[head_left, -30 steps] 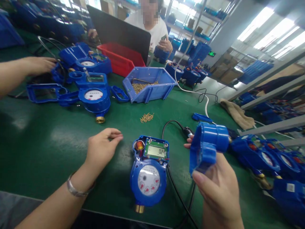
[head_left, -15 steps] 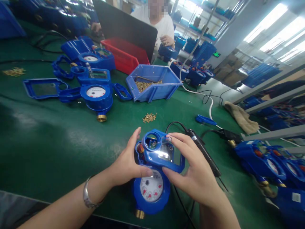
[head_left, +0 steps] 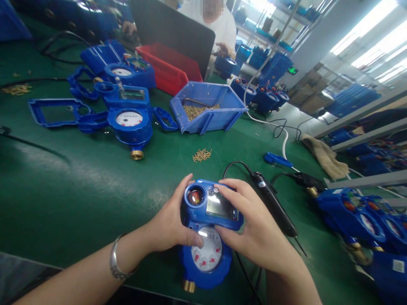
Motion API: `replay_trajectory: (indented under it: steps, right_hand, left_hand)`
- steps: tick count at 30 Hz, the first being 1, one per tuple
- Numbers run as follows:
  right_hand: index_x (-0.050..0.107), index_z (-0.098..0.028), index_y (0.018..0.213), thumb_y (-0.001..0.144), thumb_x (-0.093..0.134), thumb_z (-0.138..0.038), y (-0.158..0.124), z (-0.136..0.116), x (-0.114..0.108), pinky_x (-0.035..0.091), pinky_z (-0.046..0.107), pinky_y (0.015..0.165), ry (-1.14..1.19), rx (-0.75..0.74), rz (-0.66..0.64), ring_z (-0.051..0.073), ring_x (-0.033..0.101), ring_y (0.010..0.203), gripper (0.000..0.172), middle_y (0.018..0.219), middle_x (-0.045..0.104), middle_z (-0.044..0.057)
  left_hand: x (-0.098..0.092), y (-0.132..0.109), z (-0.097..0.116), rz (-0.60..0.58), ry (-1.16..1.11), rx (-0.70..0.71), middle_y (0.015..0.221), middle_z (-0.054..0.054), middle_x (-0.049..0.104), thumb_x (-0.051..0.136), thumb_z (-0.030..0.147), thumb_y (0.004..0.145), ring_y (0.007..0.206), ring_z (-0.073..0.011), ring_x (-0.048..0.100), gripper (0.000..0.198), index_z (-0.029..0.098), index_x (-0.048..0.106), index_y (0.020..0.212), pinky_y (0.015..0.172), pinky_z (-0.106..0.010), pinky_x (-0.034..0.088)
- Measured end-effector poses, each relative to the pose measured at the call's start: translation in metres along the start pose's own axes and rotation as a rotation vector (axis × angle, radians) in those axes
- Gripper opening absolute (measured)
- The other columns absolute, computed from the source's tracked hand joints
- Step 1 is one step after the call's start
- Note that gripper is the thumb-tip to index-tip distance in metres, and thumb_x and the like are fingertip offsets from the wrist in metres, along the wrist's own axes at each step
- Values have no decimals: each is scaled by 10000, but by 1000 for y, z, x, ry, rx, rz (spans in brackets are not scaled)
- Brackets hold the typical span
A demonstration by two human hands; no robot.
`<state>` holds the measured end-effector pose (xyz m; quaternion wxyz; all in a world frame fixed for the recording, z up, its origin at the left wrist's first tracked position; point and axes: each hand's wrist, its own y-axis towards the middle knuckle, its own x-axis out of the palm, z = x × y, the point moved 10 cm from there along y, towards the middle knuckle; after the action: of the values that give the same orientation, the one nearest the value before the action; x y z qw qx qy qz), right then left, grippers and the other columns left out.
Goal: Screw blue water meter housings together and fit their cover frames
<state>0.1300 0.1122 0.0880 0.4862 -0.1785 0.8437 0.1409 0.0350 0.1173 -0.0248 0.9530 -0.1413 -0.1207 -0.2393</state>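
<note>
A blue water meter [head_left: 206, 258] with a white dial and a brass end lies on the green table [head_left: 79, 190] right in front of me. A blue cover [head_left: 211, 207] with a clear window and a round opening sits on its upper half. My left hand [head_left: 170, 222] grips the cover's left side, thumb on its lower edge. My right hand [head_left: 254, 231] grips its right side, fingers curled over the top. A black electric screwdriver [head_left: 273, 203] with its cable lies just right of my right hand.
A small pile of brass screws [head_left: 202, 155] lies beyond the meter. A blue bin [head_left: 208, 108] holds more screws, with a red tray [head_left: 165, 72] behind. Other meters and covers [head_left: 127, 118] lie at the left, more meters [head_left: 352, 216] at the right. A person sits opposite.
One second ago my right hand held the cover up at the right, left hand free. Both hands then brought it over the meter and lowered it flat onto the upper half.
</note>
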Motion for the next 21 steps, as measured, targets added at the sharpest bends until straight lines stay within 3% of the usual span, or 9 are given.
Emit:
replay_trajectory:
  steps: [4, 9, 13, 15, 18, 21]
  right_hand:
    - [458, -152, 1242, 701, 638, -169, -2, 5, 3, 388, 407, 987, 15, 20, -25, 239, 423, 1164, 571, 1253, 444, 119]
    - [477, -178, 1216, 699, 680, -180, -4, 12, 8, 390, 403, 992, 59, 66, -86, 229, 431, 1164, 555, 1261, 452, 101]
    - [493, -195, 1200, 662, 718, -138, -3, 15, 10, 399, 372, 985, 99, 98, -78, 213, 449, 1146, 586, 1247, 461, 81]
    - [501, -189, 1199, 646, 721, -116, -3, 15, 10, 402, 362, 983, 121, 105, -64, 213, 455, 1142, 599, 1241, 464, 83]
    - [507, -174, 1208, 653, 705, -108, -5, 17, 11, 388, 379, 998, 160, 131, -48, 229, 442, 1167, 593, 1257, 454, 102]
    - [494, -171, 1236, 688, 683, -152, -10, 20, 12, 344, 402, 1036, 218, 127, -21, 242, 405, 1214, 579, 1293, 436, 115]
  left_hand:
    - [-1, 2, -4, -17, 46, 5, 1382, -177, 386, 857, 419, 401, 1275, -384, 346, 1326, 216, 34, 1421, 1073, -529, 204]
    - [-4, 3, -6, 18, 87, 1, 1443, -178, 276, 858, 426, 381, 1283, -392, 323, 1334, 212, 48, 1419, 1080, -525, 193]
    - [0, 2, -6, -11, 42, 0, 1432, -171, 302, 851, 395, 422, 1282, -370, 336, 1285, 217, 51, 1412, 1072, -490, 236]
    - [4, 2, -2, -16, -9, 13, 1409, -169, 340, 802, 408, 513, 1267, -352, 364, 1159, 207, 84, 1400, 1054, -471, 275]
    - [2, 2, 5, 99, -9, -1, 1316, -165, 440, 679, 409, 653, 1199, -321, 439, 831, 158, 252, 1321, 1019, -450, 319]
    - [1, 1, 11, 224, -12, -37, 1150, -130, 549, 648, 357, 651, 1064, -290, 529, 633, 140, 381, 1183, 954, -419, 378]
